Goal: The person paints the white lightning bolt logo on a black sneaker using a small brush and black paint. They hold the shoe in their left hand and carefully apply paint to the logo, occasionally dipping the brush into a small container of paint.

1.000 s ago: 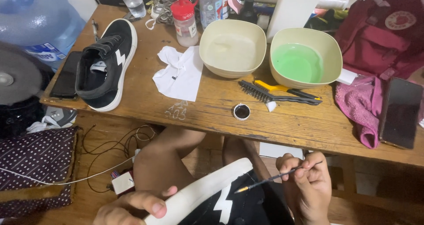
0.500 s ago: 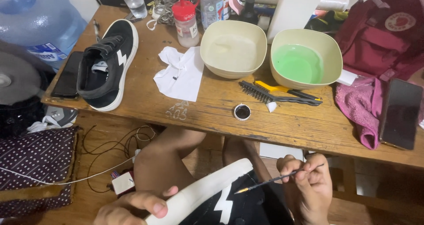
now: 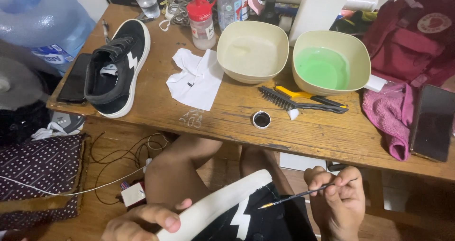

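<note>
Below the tabletop edge at 6 o'clock, left hand grips the black shoe sole-up, apparently to steady it, while right hand pinches a fine brush tip toward its white lightning mark.

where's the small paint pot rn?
Head view: the small paint pot sits on the wooden table near its front edge, just left of the black brush, below the cream bowl.

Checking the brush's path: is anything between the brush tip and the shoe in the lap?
Nothing visible. The thin brush in the right hand points its tip just short of the black shoe, steadied by the left hand; only open air lies between.
</note>
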